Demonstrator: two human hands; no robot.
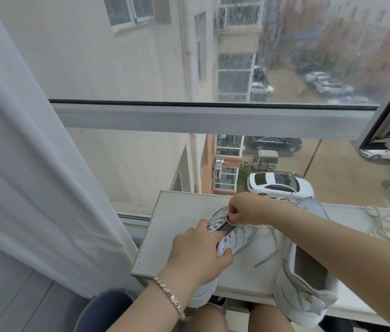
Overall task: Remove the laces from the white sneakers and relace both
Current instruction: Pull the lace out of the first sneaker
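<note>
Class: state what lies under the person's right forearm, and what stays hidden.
Under the right forearm lies the second white sneaker, its dark opening showing, on the table. The forearm covers its middle, so any lacing there cannot be seen.

Matt white sneaker [234, 238], cloth lace [268, 254], smooth pale tabletop [177, 226], metal bracelet [170, 295].

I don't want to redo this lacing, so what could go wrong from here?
The other sneaker overhangs the table's near edge under the right forearm; a nudge may knock it off.
The spare lace lies in a loose heap at the far right and may knot.
The left hand covers part of the held sneaker's eyelets while the right hand pinches the lace, so a hole could get skipped.
</note>
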